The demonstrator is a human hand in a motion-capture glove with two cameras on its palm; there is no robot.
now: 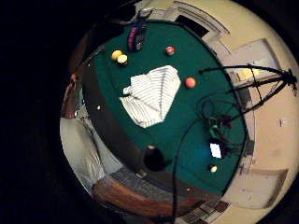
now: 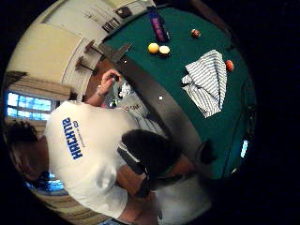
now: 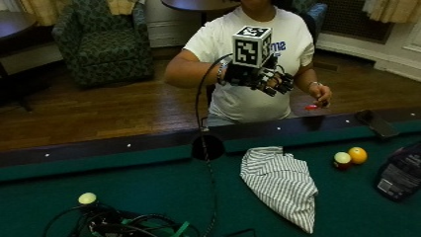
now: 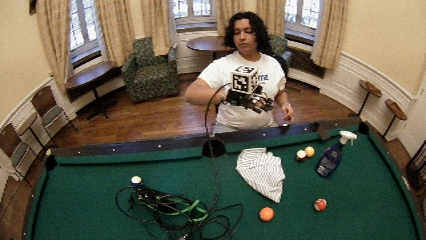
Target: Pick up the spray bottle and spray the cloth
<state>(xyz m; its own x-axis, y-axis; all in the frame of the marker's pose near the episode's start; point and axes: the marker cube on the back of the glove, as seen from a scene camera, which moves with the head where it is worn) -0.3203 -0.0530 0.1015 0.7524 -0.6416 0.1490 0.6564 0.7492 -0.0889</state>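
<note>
A dark blue spray bottle (image 4: pixel 331 155) with a white trigger head stands on the green pool table (image 4: pixel 86 200), near the person's left side. It also shows as the bottle (image 3: pixel 400 173) at the outside view's edge. A white striped cloth (image 3: pixel 279 182) lies crumpled on the felt near the rail in front of the person. My gloved right hand (image 3: pixel 263 79) hangs in the air at chest height, behind the rail, fingers loosely curled and holding nothing. Both palm views look down on the cloth (image 1: pixel 152 95) and the bottle (image 1: pixel 137 35) from well above.
A yellow ball (image 3: pixel 357 154) and a white-and-red ball (image 3: pixel 342 159) lie between cloth and bottle. An orange ball (image 4: pixel 266 214) and a red ball (image 4: pixel 320 204) sit beyond the cloth. A tangle of cables (image 4: pixel 173 210) covers the felt beside a white ball (image 4: pixel 136 180). A side pocket (image 3: pixel 207 147) lies below the hand.
</note>
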